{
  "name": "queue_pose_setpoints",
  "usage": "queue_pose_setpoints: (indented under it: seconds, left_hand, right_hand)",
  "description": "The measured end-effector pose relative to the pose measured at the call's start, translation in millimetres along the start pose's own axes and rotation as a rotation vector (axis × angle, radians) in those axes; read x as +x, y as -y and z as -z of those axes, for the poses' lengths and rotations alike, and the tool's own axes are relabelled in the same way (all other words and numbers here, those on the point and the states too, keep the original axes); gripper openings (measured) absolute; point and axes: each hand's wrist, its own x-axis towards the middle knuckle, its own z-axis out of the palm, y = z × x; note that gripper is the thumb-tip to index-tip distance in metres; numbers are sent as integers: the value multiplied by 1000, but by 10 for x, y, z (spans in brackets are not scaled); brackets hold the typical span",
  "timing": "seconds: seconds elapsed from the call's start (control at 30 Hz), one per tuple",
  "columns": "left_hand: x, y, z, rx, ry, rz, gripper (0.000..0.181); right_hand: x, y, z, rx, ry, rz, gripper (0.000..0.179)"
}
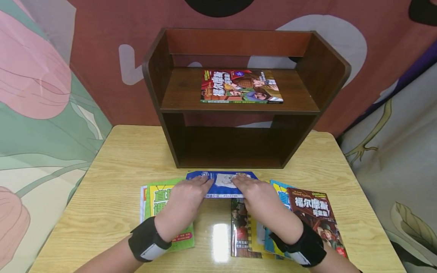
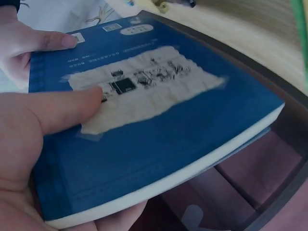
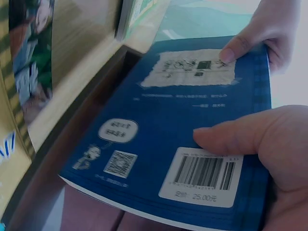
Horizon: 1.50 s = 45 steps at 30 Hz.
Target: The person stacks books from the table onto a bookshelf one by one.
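Observation:
Both hands hold a blue book (image 1: pixel 223 184) just in front of the lower compartment of a dark brown wooden bookshelf (image 1: pixel 240 112). The left hand (image 1: pixel 186 199) grips its left part and the right hand (image 1: pixel 261 197) its right part. In the wrist views each thumb lies on the upper cover, with fingers under the book. That cover (image 3: pixel 173 113) bears a torn-paper picture, a barcode and a QR code. Its spine faces the person. On the upper shelf a red comic-style book (image 1: pixel 242 89) lies flat.
A small pile topped by a green book (image 1: pixel 158 189) lies on the wooden table (image 1: pixel 126 151), left of the hands. On the right, fanned-out books include a dark red one (image 1: pixel 315 216), a blue one (image 1: pixel 281 191) and a yellow one (image 1: pixel 256 237). Printed curtains hang behind.

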Motion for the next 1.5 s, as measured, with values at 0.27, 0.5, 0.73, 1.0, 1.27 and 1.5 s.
queue_pose_setpoints:
  seconds: [0.27, 0.5, 0.73, 1.0, 1.27, 1.5]
  left_hand:
    - [239, 73, -109, 2, -3, -14, 33]
    - [476, 187, -348, 65, 11, -30, 31]
    - [689, 282, -558, 173, 18, -21, 32]
    - [919, 388, -769, 213, -15, 5, 34]
    - [978, 379, -916, 216, 98, 11, 31]
    - [973, 361, -950, 172, 326, 98, 39]
  right_hand:
    - [119, -208, -46, -51, -85, 31, 42]
    - [321, -466, -189, -80, -90, 49, 40]
    - [519, -672, -303, -116, -39, 21, 41]
    - [710, -865, -444, -140, -30, -11, 42]
    - [713, -974, -649, -135, 71, -46, 47]
    - [702, -952, -676, -98, 154, -32, 52]
